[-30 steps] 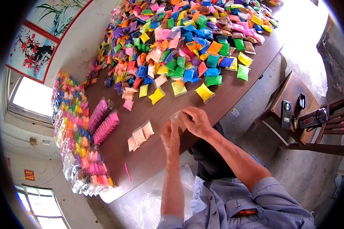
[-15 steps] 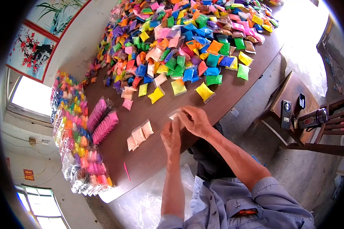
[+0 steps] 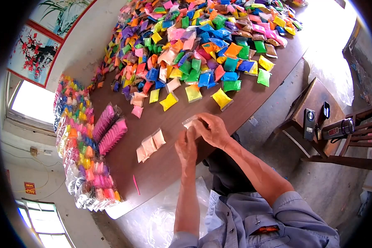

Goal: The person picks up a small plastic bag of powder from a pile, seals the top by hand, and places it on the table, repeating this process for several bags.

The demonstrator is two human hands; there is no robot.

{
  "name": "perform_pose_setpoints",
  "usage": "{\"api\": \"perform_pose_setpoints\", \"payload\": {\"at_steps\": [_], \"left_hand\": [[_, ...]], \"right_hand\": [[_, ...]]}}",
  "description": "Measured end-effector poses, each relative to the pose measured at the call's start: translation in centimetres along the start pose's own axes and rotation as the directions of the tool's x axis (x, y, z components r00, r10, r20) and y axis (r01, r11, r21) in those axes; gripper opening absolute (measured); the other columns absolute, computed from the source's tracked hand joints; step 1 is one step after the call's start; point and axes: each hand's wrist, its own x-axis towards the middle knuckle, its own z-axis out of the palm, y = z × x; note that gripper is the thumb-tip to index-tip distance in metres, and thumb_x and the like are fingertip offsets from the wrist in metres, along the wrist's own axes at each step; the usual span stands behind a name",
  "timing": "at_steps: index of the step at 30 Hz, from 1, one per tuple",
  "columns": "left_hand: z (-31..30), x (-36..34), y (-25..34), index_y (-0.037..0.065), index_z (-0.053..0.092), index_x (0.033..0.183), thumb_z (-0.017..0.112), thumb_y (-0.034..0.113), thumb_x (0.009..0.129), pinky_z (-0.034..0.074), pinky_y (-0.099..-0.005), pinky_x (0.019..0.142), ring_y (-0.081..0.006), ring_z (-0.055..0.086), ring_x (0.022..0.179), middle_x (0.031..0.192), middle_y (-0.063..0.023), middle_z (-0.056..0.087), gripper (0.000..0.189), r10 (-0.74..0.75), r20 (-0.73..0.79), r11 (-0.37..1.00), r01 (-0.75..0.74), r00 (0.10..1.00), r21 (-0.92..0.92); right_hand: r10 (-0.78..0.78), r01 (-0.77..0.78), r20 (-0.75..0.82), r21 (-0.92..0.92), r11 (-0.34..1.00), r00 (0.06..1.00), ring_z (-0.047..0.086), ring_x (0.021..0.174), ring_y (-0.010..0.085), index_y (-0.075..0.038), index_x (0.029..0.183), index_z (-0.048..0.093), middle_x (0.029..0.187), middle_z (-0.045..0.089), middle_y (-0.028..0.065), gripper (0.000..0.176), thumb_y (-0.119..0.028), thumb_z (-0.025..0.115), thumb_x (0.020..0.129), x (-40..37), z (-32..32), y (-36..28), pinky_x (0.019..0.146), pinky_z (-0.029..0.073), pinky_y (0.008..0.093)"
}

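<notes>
Close together over the table's near edge, my left hand (image 3: 186,145) and my right hand (image 3: 211,129) are closed on one small clear packet (image 3: 189,122) with pale contents. Its upper left end sticks out past the fingers; the rest is hidden by them. To the left of my hands, several peach-coloured packets (image 3: 150,145) lie overlapping in a short row on the brown table (image 3: 169,122). Nearer the front edge lies a thin pink stick-like piece (image 3: 136,184).
A large heap of coloured packets (image 3: 202,49) covers the far side. Bagged packets (image 3: 84,153) line the left edge, beside two stacks of pink packets (image 3: 113,136). At right, a wooden stool (image 3: 314,107) holds a dark flask (image 3: 338,128) and a small black device (image 3: 309,124).
My hands stay nearly in place on the packet, with only a slight shift of the fingers. The table's things appear otherwise the same.
</notes>
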Motion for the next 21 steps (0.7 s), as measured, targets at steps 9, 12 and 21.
{"api": "perform_pose_setpoints", "payload": {"at_steps": [9, 12, 21], "left_hand": [[-0.4, 0.3, 0.6, -0.003, 0.065, 0.091, 0.063, 0.028, 0.106, 0.041, -0.0306, 0.059, -0.0089, 0.048, 0.068, 0.071, -0.0042, 0.056, 0.034, 0.000, -0.076, 0.996, -0.006, 0.997, -0.089], [-0.4, -0.1, 0.8, 0.001, 0.064, 0.088, 0.062, 0.030, 0.108, 0.039, -0.0297, 0.061, -0.0092, 0.045, 0.072, 0.075, 0.0017, 0.054, 0.036, -0.050, -0.057, 0.995, 0.044, 0.997, -0.091], [-0.3, -0.1, 0.8, -0.003, 0.068, 0.096, 0.064, 0.027, 0.105, 0.043, -0.0308, 0.061, -0.0101, 0.052, 0.069, 0.075, -0.0016, 0.060, 0.032, -0.039, -0.065, 0.984, 0.027, 0.997, -0.174]], "right_hand": [[-0.024, 0.024, 0.026, -0.012, 1.000, 0.999, 0.073, 0.088, 0.0354, -0.001, 0.108, 0.072, 0.100, 0.073, 0.0185, 0.020, -0.019, 0.069, 0.098, -0.2, 0.1, -0.1, 0.075, 0.057, 0.0413], [-0.009, 0.011, 0.038, -0.054, 0.998, 0.999, 0.072, 0.086, 0.0361, -0.001, 0.107, 0.072, 0.099, 0.073, 0.0186, 0.019, -0.018, 0.069, 0.097, -0.2, 0.1, -0.3, 0.074, 0.057, 0.0413], [-0.047, 0.047, 0.010, -0.052, 0.998, 0.999, 0.072, 0.085, 0.0369, 0.000, 0.103, 0.072, 0.097, 0.074, 0.0184, 0.017, -0.016, 0.070, 0.096, -0.2, -0.1, 0.2, 0.073, 0.057, 0.0420]]}}
